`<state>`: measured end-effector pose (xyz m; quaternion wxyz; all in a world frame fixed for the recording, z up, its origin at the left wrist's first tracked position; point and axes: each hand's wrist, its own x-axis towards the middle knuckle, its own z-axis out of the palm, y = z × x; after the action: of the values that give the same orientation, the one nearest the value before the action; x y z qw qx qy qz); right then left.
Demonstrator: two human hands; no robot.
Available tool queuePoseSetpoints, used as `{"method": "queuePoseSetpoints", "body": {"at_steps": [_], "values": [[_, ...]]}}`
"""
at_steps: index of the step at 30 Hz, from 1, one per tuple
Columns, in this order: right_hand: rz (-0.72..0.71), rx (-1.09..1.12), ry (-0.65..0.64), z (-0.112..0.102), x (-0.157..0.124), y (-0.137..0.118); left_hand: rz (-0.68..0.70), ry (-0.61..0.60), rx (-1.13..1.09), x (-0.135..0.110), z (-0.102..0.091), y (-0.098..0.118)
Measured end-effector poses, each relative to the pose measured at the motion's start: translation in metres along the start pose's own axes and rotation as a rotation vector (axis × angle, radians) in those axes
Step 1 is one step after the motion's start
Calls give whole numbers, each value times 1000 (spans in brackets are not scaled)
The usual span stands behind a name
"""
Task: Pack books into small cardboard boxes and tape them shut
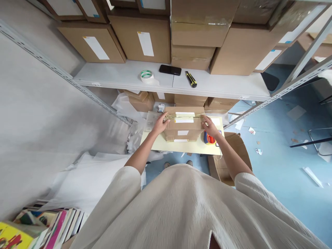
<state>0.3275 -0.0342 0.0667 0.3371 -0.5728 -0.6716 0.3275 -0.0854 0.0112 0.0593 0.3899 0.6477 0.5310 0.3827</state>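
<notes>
A small brown cardboard box (pixel 183 127) with white labels stands on a pale yellow table (pixel 160 144) in front of me. A strip of clear tape runs across the box's top. My left hand (pixel 161 123) presses on the box's top left edge, fingers curled over the tape. My right hand (pixel 209 126) rests on the top right edge, fingers bent against the box. A red and blue tape dispenser (pixel 209 139) lies on the table just under my right hand.
A white shelf (pixel 166 81) above holds a tape roll (pixel 146 75), a black phone (pixel 170 70), a yellow-black utility knife (pixel 191 79) and many brown cartons. An open carton (pixel 230 157) stands at the right on the blue floor. White wrapping sheets (pixel 85 176) and books (pixel 44 224) lie to the left.
</notes>
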Motion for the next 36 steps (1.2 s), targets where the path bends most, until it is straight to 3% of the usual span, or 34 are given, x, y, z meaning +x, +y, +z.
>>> {"method": "queuePoseSetpoints", "body": {"at_steps": [6,20,31,36], "values": [[11,-47,36,10,-4,7,-1,5,-9,4,-4,3],[84,-53,52,-4,-38,3,-6,-12,-71,-41,18,7],[96,-53,30,-6,-54,7,-18,-17,-47,-61,16,1],[88,-43,-22,5,-55,20,-57,-4,-56,-68,17,-14]]}}
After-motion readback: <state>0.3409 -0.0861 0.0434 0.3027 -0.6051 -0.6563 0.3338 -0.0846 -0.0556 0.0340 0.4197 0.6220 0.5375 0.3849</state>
